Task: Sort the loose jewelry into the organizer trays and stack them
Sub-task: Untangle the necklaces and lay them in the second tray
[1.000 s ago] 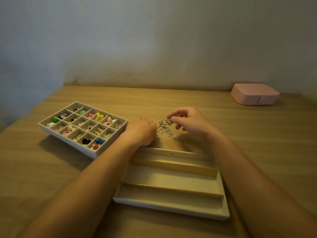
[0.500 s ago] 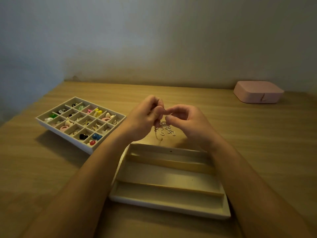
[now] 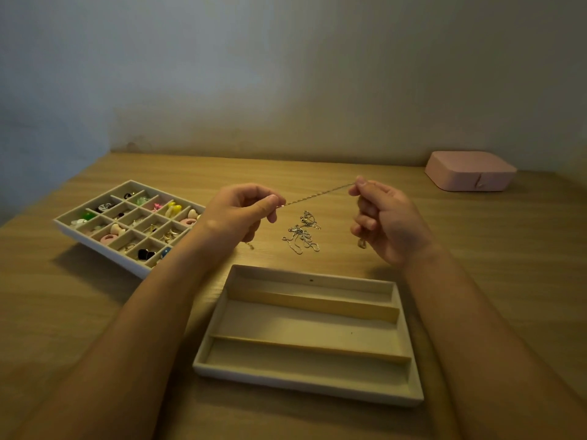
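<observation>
Pinching one thin chain (image 3: 317, 194) taut between left hand (image 3: 244, 211) and right hand (image 3: 387, 220) above the worktop (image 3: 476, 249), grid tray (image 3: 95, 246) already filled, long tray (image 3: 305, 387) bare, tangle of chains (image 3: 301, 233) loose just beyond it, stacking not yet begun.

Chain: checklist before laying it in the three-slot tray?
1. Chain pinched at both ends, left hand and right hand grip: ok.
2. Chain taut between the hands: ok.
3. Chain clear of the loose chain pile: ok.
4. Three-slot tray slots empty: ok.
5. Dangling piece under right hand belongs to this chain: cannot tell.
6. Chain fits slot length: cannot tell.
</observation>
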`<state>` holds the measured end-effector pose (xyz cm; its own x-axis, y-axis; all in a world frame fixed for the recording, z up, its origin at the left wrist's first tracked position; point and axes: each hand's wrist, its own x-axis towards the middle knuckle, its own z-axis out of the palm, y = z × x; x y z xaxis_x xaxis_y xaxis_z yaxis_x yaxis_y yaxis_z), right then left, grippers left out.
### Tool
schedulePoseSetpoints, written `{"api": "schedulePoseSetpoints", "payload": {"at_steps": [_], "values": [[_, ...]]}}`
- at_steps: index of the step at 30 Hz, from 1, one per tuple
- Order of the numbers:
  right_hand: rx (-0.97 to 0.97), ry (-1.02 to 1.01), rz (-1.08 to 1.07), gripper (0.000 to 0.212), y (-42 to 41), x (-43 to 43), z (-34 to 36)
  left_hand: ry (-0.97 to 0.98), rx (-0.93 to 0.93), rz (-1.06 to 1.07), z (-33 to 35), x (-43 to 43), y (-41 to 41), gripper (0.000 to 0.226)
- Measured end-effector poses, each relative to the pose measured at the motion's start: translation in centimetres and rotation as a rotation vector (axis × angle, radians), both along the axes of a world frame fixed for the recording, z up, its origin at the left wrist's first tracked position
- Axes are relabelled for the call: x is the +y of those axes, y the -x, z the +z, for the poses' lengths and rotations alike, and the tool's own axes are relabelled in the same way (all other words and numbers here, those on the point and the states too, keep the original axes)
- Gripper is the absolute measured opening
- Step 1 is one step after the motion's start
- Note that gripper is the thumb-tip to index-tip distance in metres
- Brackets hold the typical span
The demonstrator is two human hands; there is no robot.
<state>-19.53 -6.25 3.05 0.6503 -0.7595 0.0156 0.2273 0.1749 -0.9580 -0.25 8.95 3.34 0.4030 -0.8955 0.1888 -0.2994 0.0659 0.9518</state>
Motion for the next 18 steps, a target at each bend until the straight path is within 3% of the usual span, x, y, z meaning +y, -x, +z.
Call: {"api": "schedulePoseSetpoints", "payload": {"at_steps": [8,13,18], "values": [[0.075,-0.142,-0.073,0.028,1.2,-0.8,-0.4,-0.062,0.201,0.049,-0.4,0.1,-0.7,0.02],[0.11,-0.204,0.022,0.015,1.8,-2.0,-1.1,0.008,0.477,0.107,-0.1,0.1,-1.4,0.013],[0.025,-0.335,0.049,0.016,2.0,-2.8,-1.8,0.095,0.72,0.086,0.6,0.3,-1.5,0.014]]}}
